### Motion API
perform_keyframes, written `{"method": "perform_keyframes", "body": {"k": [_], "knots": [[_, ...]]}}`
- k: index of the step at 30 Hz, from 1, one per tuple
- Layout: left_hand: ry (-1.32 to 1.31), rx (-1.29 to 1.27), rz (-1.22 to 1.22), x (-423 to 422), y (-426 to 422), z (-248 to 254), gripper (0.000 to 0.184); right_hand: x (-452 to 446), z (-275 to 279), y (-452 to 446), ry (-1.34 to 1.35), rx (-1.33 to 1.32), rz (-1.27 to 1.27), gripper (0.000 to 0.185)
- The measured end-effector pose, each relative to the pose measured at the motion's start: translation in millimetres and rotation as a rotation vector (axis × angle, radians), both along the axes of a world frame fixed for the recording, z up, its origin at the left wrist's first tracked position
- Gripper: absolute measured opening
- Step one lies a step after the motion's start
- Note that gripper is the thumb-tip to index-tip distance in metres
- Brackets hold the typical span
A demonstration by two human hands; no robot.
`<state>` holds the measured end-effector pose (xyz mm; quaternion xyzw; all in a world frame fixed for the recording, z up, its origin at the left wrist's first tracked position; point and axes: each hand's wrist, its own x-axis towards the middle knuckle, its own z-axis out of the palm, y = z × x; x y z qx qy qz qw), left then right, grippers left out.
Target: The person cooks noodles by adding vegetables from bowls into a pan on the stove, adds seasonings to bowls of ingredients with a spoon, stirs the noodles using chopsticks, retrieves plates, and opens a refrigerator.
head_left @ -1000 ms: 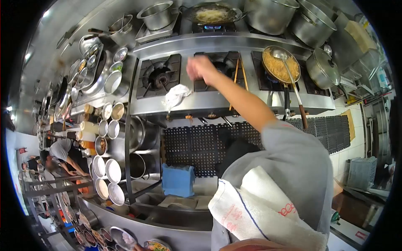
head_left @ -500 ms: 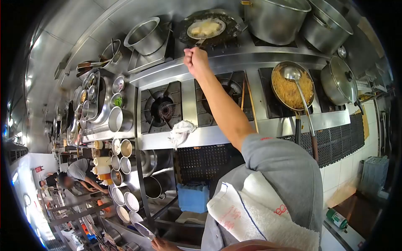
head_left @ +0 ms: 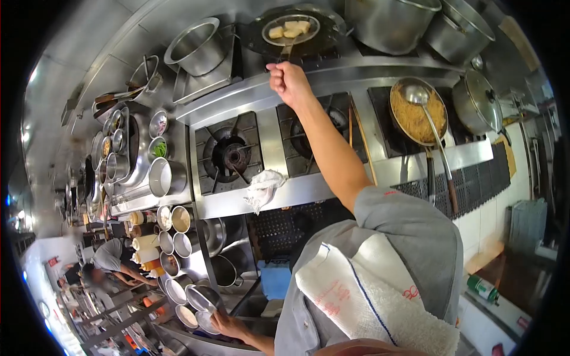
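"Strainer (head_left: 307,35), yes, I have it on my feed. Far side, over the wok (head_left: 252,38), pale pieces (head_left: 297,26) sitting in it. What's leftmost for you?"

"A co-worker (head_left: 110,258), bent over, well apart from the person's own hands. Then, low on the near side, the left hand (head_left: 228,326), fingers together on the rim of a metal bowl (head_left: 199,299). The bowl is tilted, with pots of pale stuff (head_left: 186,316) just beside it."

"How would that one handle?"

"Stiff and light, I'd judge, and smooth enough to slip if greasy. I'd pinch it at the rim."

"Moving right, I pass a bare burner (head_left: 231,155) and a crumpled cloth (head_left: 264,187) at the stove's near edge."

"Then the right hand (head_left: 290,80), arm stretched far, clamped on the strainer's handle. I can't see how the thumb sits underneath."

"And the strainer's feel?"

"Stiff frame, fairly light, but I'd expect the far end to pull down with those pieces in it. They look soft and may be fragile, so I'd keep it level. I'd hold it at the end of the handle, away from the hot rim."

"Does it touch the wok?"

"I can't tell from here. Right of it all, I have chopsticks (head_left: 369,142), then a pan of noodles (head_left: 430,127) with a ladle (head_left: 415,94) in it, and a lidded pot (head_left: 478,104) beside."
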<state>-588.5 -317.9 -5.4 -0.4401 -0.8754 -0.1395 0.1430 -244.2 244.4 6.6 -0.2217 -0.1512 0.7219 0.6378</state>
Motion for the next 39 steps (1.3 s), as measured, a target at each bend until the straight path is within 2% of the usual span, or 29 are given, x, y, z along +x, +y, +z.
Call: {"method": "perform_keyframes", "body": {"k": [2, 3, 4, 5, 6, 7, 8, 9, 10, 11, 12, 13, 14, 15, 16, 17, 19, 20, 21, 23, 24, 29, 33, 39], "knots": [[0.035, -0.023, -0.082, -34.0, -0.5, -18.1, 0.026, -3.8, -8.4, 7.2, 0.056, 0.016, 0.065, 0.015], [-0.007, -0.018, -0.066, -31.1, 13.5, -11.7, 0.028, -5.7, -17.4, 8.2, 0.071, 0.067, 0.131, 0.025], [-0.082, -0.082, -0.011, -34.1, 24.4, -5.9, 0.029, -13.6, -9.4, -5.5, -0.029, -0.054, 0.073, 0.040], [-0.036, -0.013, -0.106, -34.1, 37.8, -3.1, 0.025, -20.9, -18.9, -15.5, -0.058, -0.066, 0.149, 0.050], [-0.029, 0.052, -0.151, -52.3, 43.6, -14.3, 0.021, -26.2, -11.0, -48.3, -0.185, -0.069, 0.247, 0.051], [-0.106, 0.026, -0.244, -83.2, 42.6, -22.9, 0.019, -35.0, -31.1, -82.9, -0.473, 0.116, 0.285, 0.041], [-0.155, 0.108, -0.197, -84.6, 61.7, -23.6, 0.018, -40.1, -39.5, -127.1, -0.766, 0.270, 0.369, 0.029], [-0.044, 0.058, -0.320, -81.1, 85.8, -12.2, 0.017, -19.9, -25.5, -187.1, -0.919, 0.524, 0.446, 0.021], [0.064, 0.022, -0.443, -80.6, 108.3, -1.8, 0.017, -28.1, -86.1, -218.4, -1.016, 0.939, 0.455, 0.016], [-0.051, 0.062, -0.482, -92.9, 125.6, -7.2, 0.017, -13.0, -91.1, -264.9, -0.900, 0.771, 0.870, 0.019], [-0.168, 0.102, -0.509, -101.5, 143.1, -14.6, 0.018, -4.3, -133.4, -293.9, -0.964, 1.044, 0.977, 0.026], [0.018, -0.025, -0.631, -82.1, 170.3, -1.8, 0.020, 25.9, -123.0, -331.8, -0.948, 0.398, 1.236, 0.029], [0.062, -0.063, -0.697, -63.9, 191.0, 4.1, 0.021, 44.8, -145.1, -365.3, -0.939, -0.088, 1.027, 0.027], [0.078, -0.087, -0.774, -57.5, 210.9, 0.5, 0.021, 65.5, -234.5, -398.2, -0.468, -0.412, 0.750, 0.021], [0.091, -0.106, -0.844, -46.5, 231.4, -3.2, 0.020, 70.4, -236.1, -408.3, -1.305, -0.520, 0.414, 0.021], [0.116, -0.115, -0.945, -31.7, 247.1, -7.0, 0.019, 71.0, -273.1, -412.2, -1.639, -0.816, 0.017, 0.022], [0.078, -0.016, -1.165, -5.0, 283.5, -30.9, 0.015, 84.1, -322.0, -390.2, -1.565, -1.032, -0.175, 0.047], [0.025, 0.078, -1.284, -3.2, 299.7, -47.0, 0.013, 86.9, -333.3, -376.6, -1.606, -0.987, -0.150, 0.058], [0.064, 0.005, -1.317, 11.4, 309.4, -54.1, 0.014, 91.9, -346.4, -362.6, -1.564, -0.987, -0.025, 0.058], [0.140, -0.044, -1.458, 45.1, 328.9, -62.5, 0.016, 92.8, -379.5, -335.0, -1.471, -1.040, 0.017, 0.041], [0.153, -0.023, -1.577, 66.0, 334.9, -68.2, 0.017, 93.4, -369.7, -330.6, -1.463, -1.027, -0.001, 0.033], [0.062, -0.114, -1.654, 114.2, 321.5, -101.3, 0.018, 97.6, -359.8, -332.2, -1.388, -1.063, 0.001, 0.033], [0.133, -0.200, -1.661, 113.8, 313.5, -119.6, 0.017, 96.9, -362.1, -334.1, -1.413, -1.021, -0.056, 0.033], [0.088, -0.218, -1.654, 116.3, 305.3, -136.7, 0.018, 100.4, -361.2, -335.9, -1.393, -0.966, -0.045, 0.032]]}}
